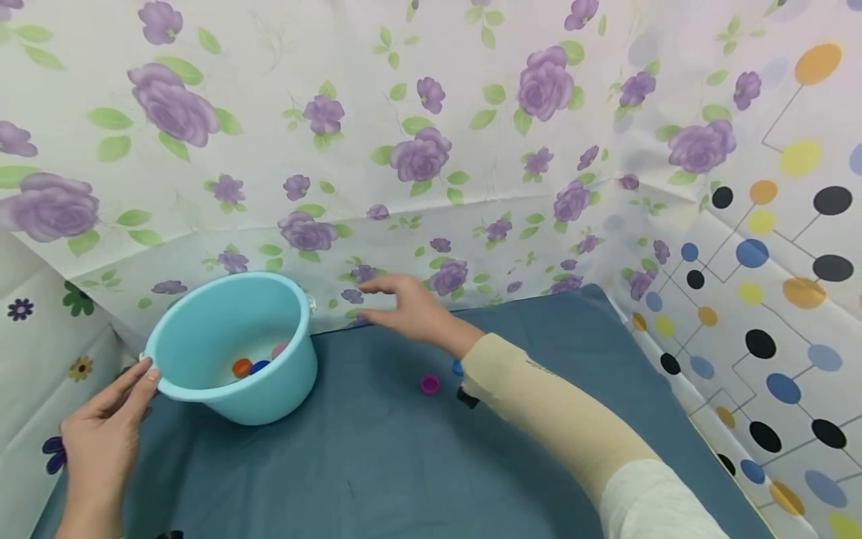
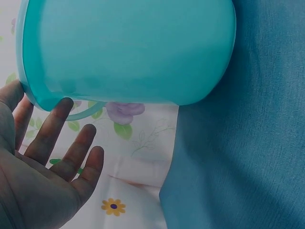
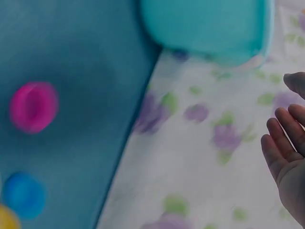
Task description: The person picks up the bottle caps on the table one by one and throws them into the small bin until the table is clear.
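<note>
A light blue plastic bucket (image 1: pixel 279 389) stands upright at the left of the dark blue cloth. My left hand (image 1: pixel 104 442) pinches its rim between thumb and fingers; in the left wrist view the lower fingers (image 2: pixel 76 155) are spread off the wall. Inside the bucket lie an orange cap-like piece (image 1: pixel 242 367), a blue one (image 1: pixel 259 366) and a pink one (image 1: pixel 279 349). Just right of the bucket, my right hand (image 1: pixel 411 311) hovers with thumb and fingers apart, holding nothing. A magenta cap (image 1: pixel 429 385) lies on the cloth below it.
Partly behind the right sleeve are a blue cap (image 1: pixel 458 367) and a small black object (image 1: pixel 468 397). The right wrist view also catches a yellow piece (image 3: pixel 7 219) at its edge. Flower-patterned sheeting (image 1: pixel 377 247) rises behind the cloth (image 1: pixel 377 464), dotted sheeting (image 1: pixel 734 299) at the right.
</note>
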`<move>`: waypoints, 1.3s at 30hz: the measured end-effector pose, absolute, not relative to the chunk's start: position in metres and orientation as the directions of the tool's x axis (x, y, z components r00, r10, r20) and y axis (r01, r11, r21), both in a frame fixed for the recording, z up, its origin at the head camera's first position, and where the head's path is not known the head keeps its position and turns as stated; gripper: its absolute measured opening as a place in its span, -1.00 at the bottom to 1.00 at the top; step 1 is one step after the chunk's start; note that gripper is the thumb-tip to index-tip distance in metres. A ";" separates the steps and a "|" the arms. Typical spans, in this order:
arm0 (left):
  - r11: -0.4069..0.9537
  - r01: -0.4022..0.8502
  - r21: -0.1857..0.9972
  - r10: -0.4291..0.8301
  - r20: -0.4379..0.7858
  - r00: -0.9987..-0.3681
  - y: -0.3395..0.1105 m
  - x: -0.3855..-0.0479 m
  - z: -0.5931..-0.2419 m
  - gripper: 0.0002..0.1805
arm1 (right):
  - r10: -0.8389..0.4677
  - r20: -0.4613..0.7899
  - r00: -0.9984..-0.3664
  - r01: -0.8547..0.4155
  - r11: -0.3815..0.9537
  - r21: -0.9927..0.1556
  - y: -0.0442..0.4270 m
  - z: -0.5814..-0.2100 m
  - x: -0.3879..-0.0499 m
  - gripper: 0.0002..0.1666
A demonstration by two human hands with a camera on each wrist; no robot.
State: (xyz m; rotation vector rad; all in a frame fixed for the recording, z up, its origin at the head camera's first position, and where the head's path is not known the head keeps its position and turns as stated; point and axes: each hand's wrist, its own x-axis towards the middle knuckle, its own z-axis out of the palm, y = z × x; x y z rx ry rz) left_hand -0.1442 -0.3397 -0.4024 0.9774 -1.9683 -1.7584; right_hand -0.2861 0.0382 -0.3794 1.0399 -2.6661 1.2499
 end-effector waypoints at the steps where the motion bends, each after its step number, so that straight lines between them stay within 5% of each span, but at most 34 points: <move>1: 0.014 -0.269 0.963 -0.676 -0.189 -0.712 -0.340 -0.144 -0.403 -0.49 | -0.555 0.267 -0.788 -0.565 0.477 -0.674 0.047 -0.385 -0.287 -0.52; 13: 0.071 -0.249 0.966 -0.673 -0.138 -0.727 -0.339 -0.144 -0.404 -0.48 | -0.544 0.077 -0.835 -0.461 0.617 -0.637 0.110 -0.437 -0.287 -0.45; 25: 0.073 -0.256 0.964 -0.696 -0.135 -0.706 -0.340 -0.144 -0.406 -0.51 | -0.596 -0.048 -0.801 -0.468 0.675 -0.571 0.134 -0.470 -0.287 -0.11; 39: 0.046 -0.246 0.968 -0.698 -0.145 -0.702 -0.340 -0.145 -0.405 -0.51 | -0.661 -0.083 -0.746 -0.562 0.691 -0.454 0.129 -0.481 -0.278 -0.10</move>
